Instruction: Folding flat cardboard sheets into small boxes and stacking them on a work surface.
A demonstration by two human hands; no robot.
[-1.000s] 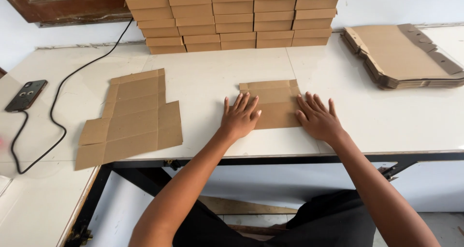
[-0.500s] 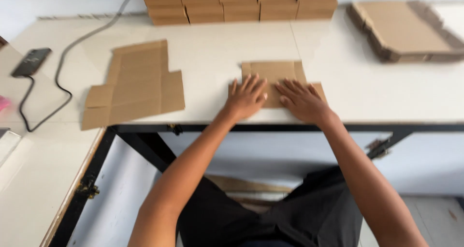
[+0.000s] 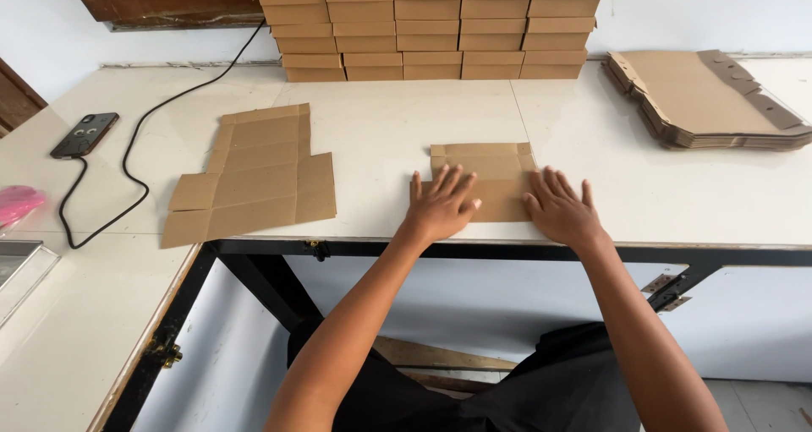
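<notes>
Both my hands lie flat on a folded cardboard piece (image 3: 491, 178) near the front edge of the white table (image 3: 397, 119). My left hand (image 3: 441, 208) presses its near left corner and my right hand (image 3: 560, 210) its near right corner. All my fingers (image 3: 457, 181) are spread and straight, palms down; nothing is gripped, they only bear on the board.

I judge the piece light and stiff across its panels, but ready to bend along its scored lines, so it should spring up a little wherever my palms lift. Its brown surface looks dry and matte, not slippery under skin, though it could slide on the smooth table top if I push sideways. The edges are thin and would crease if pinched hard. The best hold seems to be along an outer edge or a flap, thumb beneath and fingers on top, near a corner.

To my left an unfolded cardboard blank (image 3: 254, 178) lies flat, well apart from my hands. Along the back wall stand rows of stacked folded boxes (image 3: 431, 26), and at the far right is a pile of flat blanks (image 3: 706, 98). A phone (image 3: 85, 134) on a black cable (image 3: 135, 161) rests at the far left, with something pink (image 3: 17, 204) at the frame's edge.
</notes>
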